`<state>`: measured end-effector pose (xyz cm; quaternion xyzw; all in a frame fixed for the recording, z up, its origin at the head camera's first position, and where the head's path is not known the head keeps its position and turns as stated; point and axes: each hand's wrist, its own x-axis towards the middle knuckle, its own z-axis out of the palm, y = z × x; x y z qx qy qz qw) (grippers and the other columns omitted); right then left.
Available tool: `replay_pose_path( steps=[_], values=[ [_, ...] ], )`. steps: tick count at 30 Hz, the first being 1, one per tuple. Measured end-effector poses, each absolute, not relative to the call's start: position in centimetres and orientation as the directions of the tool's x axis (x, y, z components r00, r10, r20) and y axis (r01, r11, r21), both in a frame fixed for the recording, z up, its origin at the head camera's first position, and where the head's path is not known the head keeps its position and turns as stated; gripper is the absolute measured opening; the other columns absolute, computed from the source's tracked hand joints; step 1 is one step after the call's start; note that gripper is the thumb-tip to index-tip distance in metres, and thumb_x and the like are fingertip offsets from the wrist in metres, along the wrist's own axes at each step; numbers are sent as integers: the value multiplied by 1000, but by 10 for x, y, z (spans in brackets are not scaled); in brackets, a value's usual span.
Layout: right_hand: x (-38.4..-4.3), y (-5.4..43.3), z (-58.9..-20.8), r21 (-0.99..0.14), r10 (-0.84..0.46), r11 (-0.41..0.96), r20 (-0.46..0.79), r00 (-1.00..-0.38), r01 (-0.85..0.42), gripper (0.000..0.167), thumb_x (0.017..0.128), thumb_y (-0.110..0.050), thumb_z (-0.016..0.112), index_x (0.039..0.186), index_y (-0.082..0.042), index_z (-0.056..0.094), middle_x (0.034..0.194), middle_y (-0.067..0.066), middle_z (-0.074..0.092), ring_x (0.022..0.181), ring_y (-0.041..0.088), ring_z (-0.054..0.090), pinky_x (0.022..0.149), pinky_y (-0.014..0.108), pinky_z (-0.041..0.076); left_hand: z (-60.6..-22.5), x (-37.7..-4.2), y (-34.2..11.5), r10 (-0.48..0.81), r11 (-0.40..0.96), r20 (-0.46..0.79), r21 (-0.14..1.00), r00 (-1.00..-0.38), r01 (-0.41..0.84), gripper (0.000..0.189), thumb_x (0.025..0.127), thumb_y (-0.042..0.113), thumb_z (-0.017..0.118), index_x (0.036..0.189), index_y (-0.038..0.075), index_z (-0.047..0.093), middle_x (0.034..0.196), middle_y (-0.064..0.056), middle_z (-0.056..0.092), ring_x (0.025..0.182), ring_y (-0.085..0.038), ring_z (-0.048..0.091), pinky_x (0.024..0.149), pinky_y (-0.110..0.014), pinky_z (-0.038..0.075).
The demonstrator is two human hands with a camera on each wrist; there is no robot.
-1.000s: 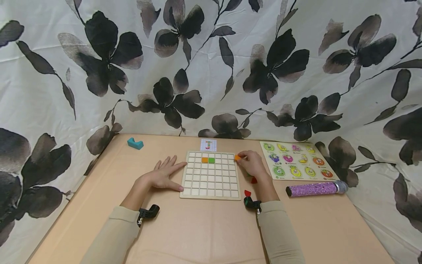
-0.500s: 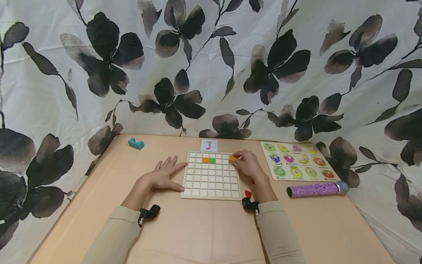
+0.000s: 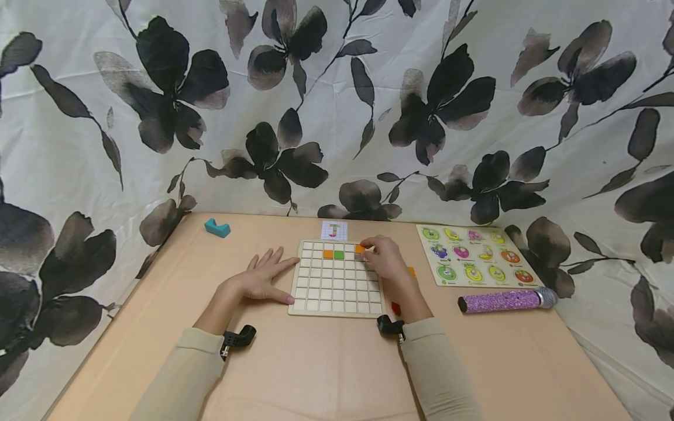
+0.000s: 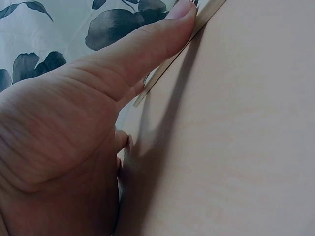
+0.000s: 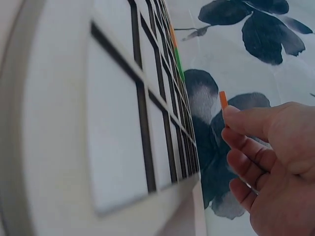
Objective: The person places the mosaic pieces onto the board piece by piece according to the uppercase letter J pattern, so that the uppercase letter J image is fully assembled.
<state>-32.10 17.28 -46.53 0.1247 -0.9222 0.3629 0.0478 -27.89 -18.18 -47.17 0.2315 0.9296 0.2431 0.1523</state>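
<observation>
A white grid board point(image 3: 337, 313) with a pale wooden frame lies in the middle of the table. An orange square tile point(image 3: 328, 255) and a green square tile point(image 3: 339, 255) sit side by side in its second row from the top. My right hand point(image 3: 387, 260) pinches another orange tile point(image 5: 223, 101) between thumb and fingertips, above the board's upper right part. My left hand point(image 3: 260, 278) rests at the board's left edge, fingers spread, its thumb point(image 4: 162, 37) touching the frame. Red and orange pieces point(image 3: 396, 308) lie right of the board, partly hidden by my right forearm.
Behind the board lies a small card point(image 3: 334, 230) with a coloured J-shaped pattern on a grid. At the back left is a teal block point(image 3: 217, 228). A fruit sticker sheet point(image 3: 476, 257) and a purple glittery microphone point(image 3: 500, 302) lie on the right.
My right hand has moved left with the orange tile, from beside the board's right edge to over its upper right squares. My left hand has stayed in place.
</observation>
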Motion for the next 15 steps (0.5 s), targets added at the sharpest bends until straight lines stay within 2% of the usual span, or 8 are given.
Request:
replay_pose_path(
  steps=[6, 15],
  values=[
    [-323, 164, -467, -633, -194, 726, 187, -963, -269, 26, 99, -11, 69, 124, -6, 74, 120, 12, 69, 94, 26, 56, 84, 40, 48, -471, -279, -182, 505, 774, -169, 522, -847, 357, 108, 78, 62, 84, 165, 24, 32, 174, -25, 0, 159, -50, -7, 122, -73, -8],
    [-324, 152, -474, -645, -211, 713, 177, -961, -276, 26, 100, -11, 69, 124, -2, 74, 120, 14, 68, 100, 27, 59, 91, 42, 53, -473, -279, -182, 505, 774, -168, 523, -847, 357, 108, 78, 63, 83, 165, 25, 32, 174, -24, 0, 160, -49, -7, 122, -73, -8]
  ],
)
